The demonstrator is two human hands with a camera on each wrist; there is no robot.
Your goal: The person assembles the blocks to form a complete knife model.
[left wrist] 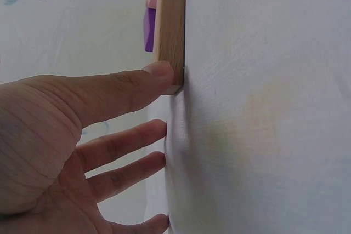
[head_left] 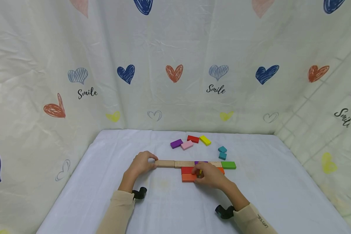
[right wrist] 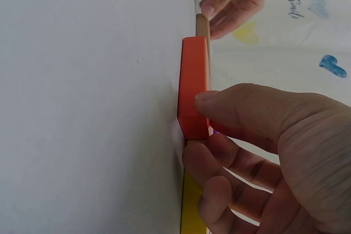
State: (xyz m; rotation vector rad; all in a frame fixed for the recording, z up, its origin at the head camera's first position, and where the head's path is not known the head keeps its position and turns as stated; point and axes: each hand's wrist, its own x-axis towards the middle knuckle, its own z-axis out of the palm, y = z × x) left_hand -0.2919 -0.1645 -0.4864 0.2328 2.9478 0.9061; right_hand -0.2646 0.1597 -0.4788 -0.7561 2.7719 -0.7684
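Two plain wooden blocks [head_left: 164, 163] [left wrist: 171, 20] lie end to end in a row that continues right with a purple piece, another wooden block and a green block [head_left: 229, 165]. At the row's left end my left hand [head_left: 141, 163] [left wrist: 82, 130] pinches the outer wooden block, its other fingers spread. In front of the row lie a red block [head_left: 186, 170] and an orange-red block [head_left: 188, 177] [right wrist: 193, 75]. My right hand [head_left: 212, 175] [right wrist: 263, 146] grips the orange-red block by its right end. A yellow block [right wrist: 192, 206] shows beneath its curled fingers; another orange block [head_left: 221, 170] is partly covered.
Behind the row lie loose purple [head_left: 176, 144], pink [head_left: 187, 145], red [head_left: 193, 139] and yellow blocks [head_left: 205, 140]. Two teal pieces [head_left: 222, 149] are at the back right. A white cloth [head_left: 163, 208] covers the table, and a curtain with printed hearts hangs behind.
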